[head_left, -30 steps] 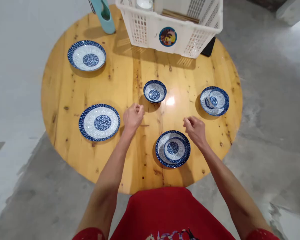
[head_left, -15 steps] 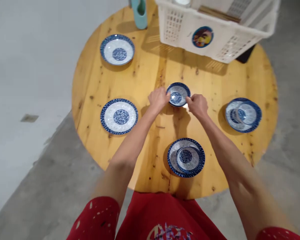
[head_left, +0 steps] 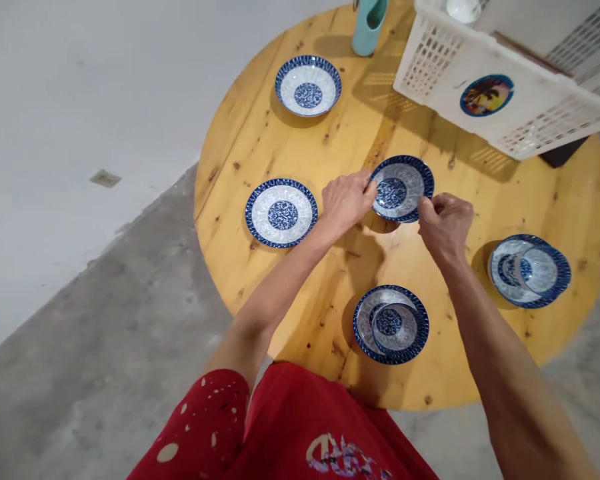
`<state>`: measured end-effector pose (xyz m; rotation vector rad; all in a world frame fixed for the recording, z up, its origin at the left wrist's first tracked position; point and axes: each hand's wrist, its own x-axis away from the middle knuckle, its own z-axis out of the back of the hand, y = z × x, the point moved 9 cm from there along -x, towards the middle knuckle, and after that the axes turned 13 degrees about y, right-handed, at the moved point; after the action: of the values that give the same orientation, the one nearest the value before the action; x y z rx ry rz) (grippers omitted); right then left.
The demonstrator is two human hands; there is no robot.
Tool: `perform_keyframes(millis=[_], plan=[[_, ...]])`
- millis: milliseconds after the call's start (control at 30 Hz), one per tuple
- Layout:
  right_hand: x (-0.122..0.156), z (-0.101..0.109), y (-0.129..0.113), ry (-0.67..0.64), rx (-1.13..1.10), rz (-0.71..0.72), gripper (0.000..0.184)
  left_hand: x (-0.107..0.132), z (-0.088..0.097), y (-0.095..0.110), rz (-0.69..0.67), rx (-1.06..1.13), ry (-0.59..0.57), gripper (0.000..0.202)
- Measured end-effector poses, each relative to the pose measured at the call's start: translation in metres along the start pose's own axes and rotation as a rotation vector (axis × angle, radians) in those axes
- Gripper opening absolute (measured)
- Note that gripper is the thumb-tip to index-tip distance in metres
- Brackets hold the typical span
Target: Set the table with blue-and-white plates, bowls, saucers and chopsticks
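Observation:
Between both hands, lifted off the table, is a small blue-and-white bowl [head_left: 397, 190] with a patterned centre. My left hand [head_left: 347, 198] is closed on its left edge, thumb at the rim. My right hand [head_left: 446, 223] grips the lower right edge in a pinch. Left of my left hand lies a flat blue-rimmed plate [head_left: 281, 215]. Nearer my body, a smaller bowl [head_left: 395, 328] rests inside a larger blue-rimmed dish [head_left: 365, 320]. Another small bowl [head_left: 540, 267] sits in a dish [head_left: 505, 287] at the right.
A deep blue-rimmed dish [head_left: 309, 87] stands at the back left of the round wooden table [head_left: 330, 287]. Behind are a turquoise holder [head_left: 369, 30] and a white plastic basket [head_left: 447, 87] with a round sticker. A wall [head_left: 105, 87] runs along the left.
Both hands have raised the small bowl, which appears larger and closer. My view has turned left, so the table and dishes sit further right in the picture.

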<state>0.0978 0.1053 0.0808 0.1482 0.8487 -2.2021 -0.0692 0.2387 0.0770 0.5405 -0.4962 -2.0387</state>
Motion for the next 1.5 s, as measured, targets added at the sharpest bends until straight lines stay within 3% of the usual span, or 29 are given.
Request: perform_keyframes(millis=[100,267,400,567,767,1500], plan=[[0.015,-0.021,-0.044,-0.032,-0.075,0.039,0.032,0.013,0.034,-0.042,0.044,-0.021,0.037,0.029],[0.054,-0.084,-0.107,-0.19,-0.145,0.059,0.037,0.031,0.075,-0.123,0.157,-0.081,0.045,0.024],[0.079,-0.122,-0.137,-0.302,-0.081,0.02,0.032,0.041,0.09,-0.172,0.242,-0.087,0.028,0.024],[0.094,-0.145,-0.156,-0.362,-0.046,0.02,0.03,0.049,0.089,-0.207,0.309,-0.077,0.021,0.023],[0.101,-0.154,-0.159,-0.359,-0.019,0.033,0.031,0.051,0.086,-0.219,0.326,-0.073,0.005,0.025],[0.101,-0.154,-0.16,-0.39,0.037,0.087,0.034,0.046,0.089,-0.22,0.344,-0.216,-0.021,0.022]])
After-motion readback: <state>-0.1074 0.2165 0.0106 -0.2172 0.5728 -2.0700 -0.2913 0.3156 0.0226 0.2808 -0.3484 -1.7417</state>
